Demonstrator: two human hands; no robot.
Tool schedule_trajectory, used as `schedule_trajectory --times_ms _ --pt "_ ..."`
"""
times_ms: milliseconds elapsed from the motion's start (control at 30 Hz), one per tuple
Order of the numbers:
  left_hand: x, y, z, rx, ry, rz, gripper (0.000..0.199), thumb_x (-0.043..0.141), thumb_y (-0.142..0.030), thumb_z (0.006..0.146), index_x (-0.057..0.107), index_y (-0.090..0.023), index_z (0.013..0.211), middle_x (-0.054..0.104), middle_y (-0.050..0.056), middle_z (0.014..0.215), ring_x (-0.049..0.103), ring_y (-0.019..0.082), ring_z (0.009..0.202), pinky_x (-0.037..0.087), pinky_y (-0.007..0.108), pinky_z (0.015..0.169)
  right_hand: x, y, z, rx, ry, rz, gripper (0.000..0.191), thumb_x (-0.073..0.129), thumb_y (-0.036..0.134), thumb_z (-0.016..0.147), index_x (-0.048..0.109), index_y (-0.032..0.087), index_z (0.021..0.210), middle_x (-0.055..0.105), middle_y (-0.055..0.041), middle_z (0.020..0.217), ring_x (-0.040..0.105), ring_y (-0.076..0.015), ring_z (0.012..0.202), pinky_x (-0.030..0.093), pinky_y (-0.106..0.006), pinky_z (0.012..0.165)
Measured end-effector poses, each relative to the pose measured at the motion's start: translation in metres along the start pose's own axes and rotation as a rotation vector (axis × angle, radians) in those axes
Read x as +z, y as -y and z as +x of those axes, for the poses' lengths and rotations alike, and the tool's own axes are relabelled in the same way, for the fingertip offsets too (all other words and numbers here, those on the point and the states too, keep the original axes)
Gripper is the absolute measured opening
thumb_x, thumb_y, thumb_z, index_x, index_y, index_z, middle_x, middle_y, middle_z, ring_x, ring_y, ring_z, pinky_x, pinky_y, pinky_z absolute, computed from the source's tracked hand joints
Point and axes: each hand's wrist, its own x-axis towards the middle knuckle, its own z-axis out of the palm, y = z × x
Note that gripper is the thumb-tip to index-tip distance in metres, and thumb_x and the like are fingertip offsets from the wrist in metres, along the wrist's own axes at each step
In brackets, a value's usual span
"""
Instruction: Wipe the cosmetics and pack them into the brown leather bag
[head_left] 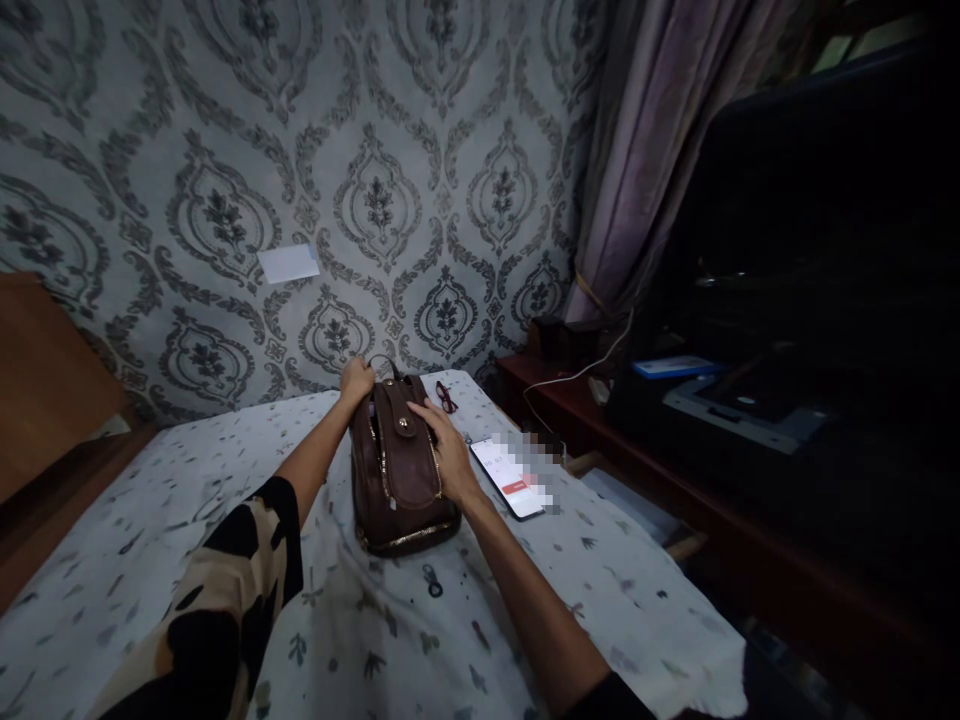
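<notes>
A brown leather-look backpack (405, 455) with gold zippers lies on the bed, its top end toward the wall. A strap with a round metal snap runs down its front onto the pocket flap. My left hand (357, 381) is closed on the upper left edge of the backpack, beside its thin top loop. Along the right side, my right hand (448, 452) rests against the backpack, fingers stretched toward the snap. The zipper left of the front pocket looks partly parted. What lies inside cannot be made out.
A lit phone (506, 480) lies right of the backpack, partly pixelated. Glasses (446, 397) lie near the bed's far edge. The patterned sheet (375, 640) covers the bed. A dark red table (551, 400) with a white cable (577, 376) stands at right; the papered wall (442, 200) is behind.
</notes>
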Motion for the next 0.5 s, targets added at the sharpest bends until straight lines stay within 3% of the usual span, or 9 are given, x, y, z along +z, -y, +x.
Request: schedule_trajectory --times_ms 267,400,500 --pt "0.0 -0.013 0.02 0.084 0.291 -0.166 0.027 0.077 -0.032 0.069 0.073 -0.017 0.091 0.072 0.0 0.073 0.067 0.018 0.073 0.047 0.023 0.062 0.001 -0.003 -0.002 -0.007 -0.005 0.004 0.05 0.061 0.022 0.086 0.065 0.023 0.136 0.054 -0.0128 0.151 0.049 -0.0269 0.142 0.037 -0.046 0.119" --pt "0.007 -0.026 0.027 0.134 0.389 -0.238 0.019 0.077 -0.032 0.074 0.074 -0.016 0.084 0.062 -0.003 0.058 0.058 0.013 0.058 0.046 0.023 0.055 -0.003 -0.005 0.003 -0.02 0.018 -0.018 0.05 0.062 0.021 0.085 0.065 0.027 0.135 0.056 -0.0105 0.147 0.05 -0.0254 0.14 0.038 -0.045 0.118" --pt "0.013 -0.033 0.029 0.141 0.413 -0.257 0.023 0.074 -0.035 0.083 0.071 -0.013 0.086 0.062 -0.002 0.062 0.058 0.012 0.059 0.049 0.024 0.058 -0.009 -0.005 0.016 -0.03 0.053 -0.042 0.054 0.067 0.02 0.082 0.064 0.026 0.136 0.062 -0.0109 0.136 0.056 -0.0255 0.131 0.042 -0.045 0.115"
